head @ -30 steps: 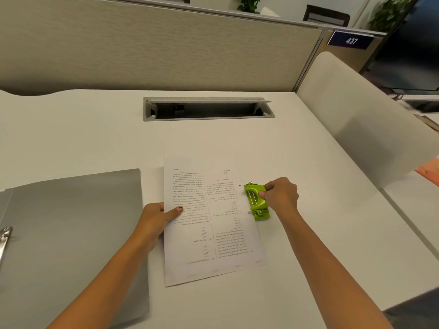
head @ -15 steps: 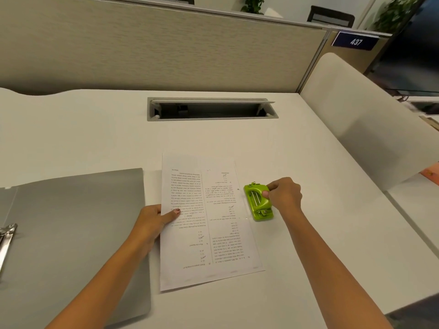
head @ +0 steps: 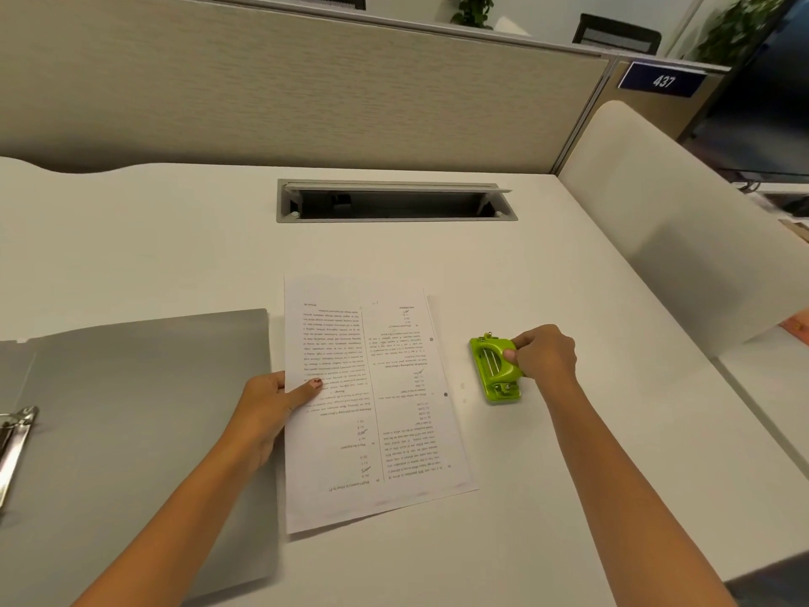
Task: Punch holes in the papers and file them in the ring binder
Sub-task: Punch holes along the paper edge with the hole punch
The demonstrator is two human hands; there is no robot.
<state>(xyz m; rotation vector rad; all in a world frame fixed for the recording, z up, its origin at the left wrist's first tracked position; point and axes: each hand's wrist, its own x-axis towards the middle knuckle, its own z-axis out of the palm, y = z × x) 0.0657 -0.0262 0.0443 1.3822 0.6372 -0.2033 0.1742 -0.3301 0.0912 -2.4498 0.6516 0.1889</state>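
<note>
Down on the white desk, seen from the head camera, both hands are busy. The left hand lies at the left edge of the papers, its thumb on top of the printed sheet and the other fingers tucked at or under that edge, so it pinches the stack there; how tightly it grips cannot be told. The right hand is curled closed around the right side of the green hole punch, thumb pressed on the top of the lever. The punch rests on the desk just right of the papers, apart from their right edge, with a strip of bare desk between. Two small dark holes show near the right margin of the top sheet, and a few pale specks lie on the desk beside that edge.

To the left, the open grey ring binder lies flat, its right edge just beside the papers' left edge, with the left wrist over its near right corner. Its metal ring clip sits at the far left of the frame.

Beyond the papers, the desk is bare up to the cable slot at the far side. Right of the punch the surface runs open to the desk's right edge, and the near strip below the papers is free as well.
</note>
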